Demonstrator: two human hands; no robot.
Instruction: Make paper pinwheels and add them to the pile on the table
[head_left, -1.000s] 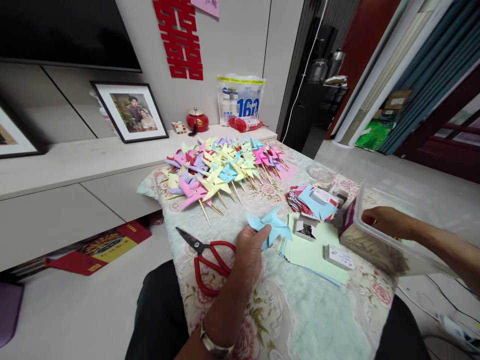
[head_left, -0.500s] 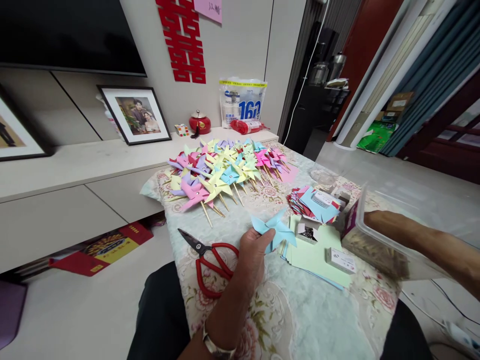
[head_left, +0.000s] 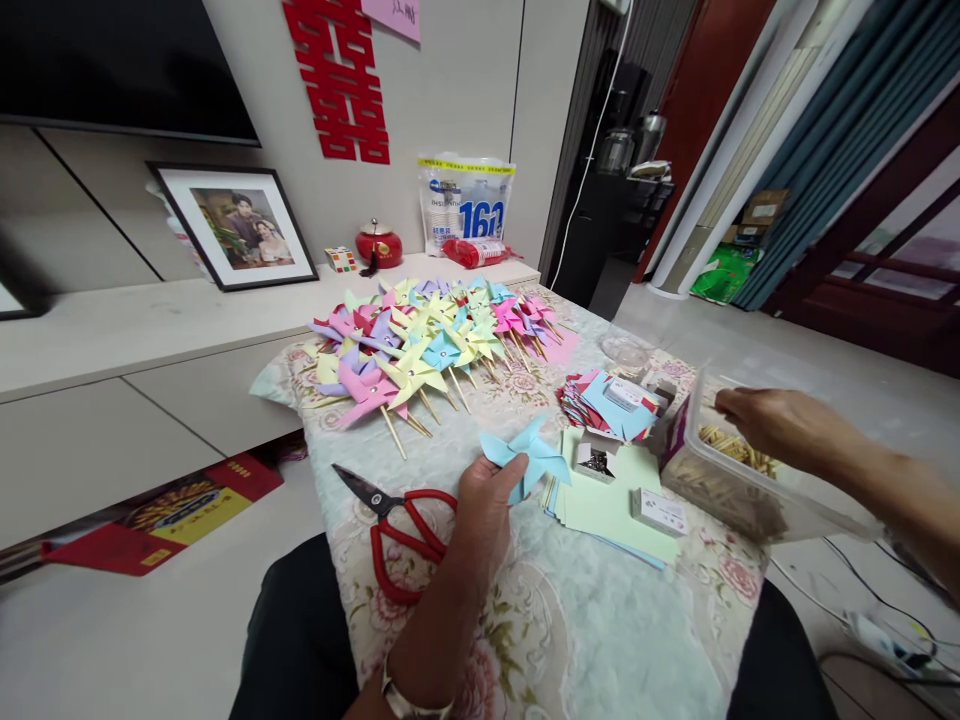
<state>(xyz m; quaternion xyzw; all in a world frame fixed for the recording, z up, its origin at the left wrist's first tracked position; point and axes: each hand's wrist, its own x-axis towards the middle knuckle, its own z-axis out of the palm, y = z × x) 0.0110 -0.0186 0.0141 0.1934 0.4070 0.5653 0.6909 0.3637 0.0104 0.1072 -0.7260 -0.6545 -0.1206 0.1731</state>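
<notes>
My left hand (head_left: 486,500) pinches a light blue paper pinwheel (head_left: 527,458) between thumb and fingers above the table. At the right, my right hand (head_left: 757,420) is over the rim of a clear plastic box (head_left: 720,500) of wooden sticks (head_left: 731,448). Its fingers are closed, but what is in them, if anything, cannot be made out. Red-handled scissors (head_left: 409,530) lie left of my left hand. A small open box of metal pins (head_left: 597,462) and a closed white box (head_left: 658,512) rest on a stack of pale green paper (head_left: 619,515).
Finished pinwheels on sticks (head_left: 420,350) are heaped at the table's far side. Coloured paper pieces (head_left: 600,402) lie beyond the green stack, near a clear lid (head_left: 626,349). A framed photo (head_left: 232,225) and a red jar (head_left: 379,245) stand on the cabinet behind.
My right hand has come up out of the plastic box to its rim, and its fingers now show closed. My left hand still holds the blue pinwheel. The view has turned slightly right.
</notes>
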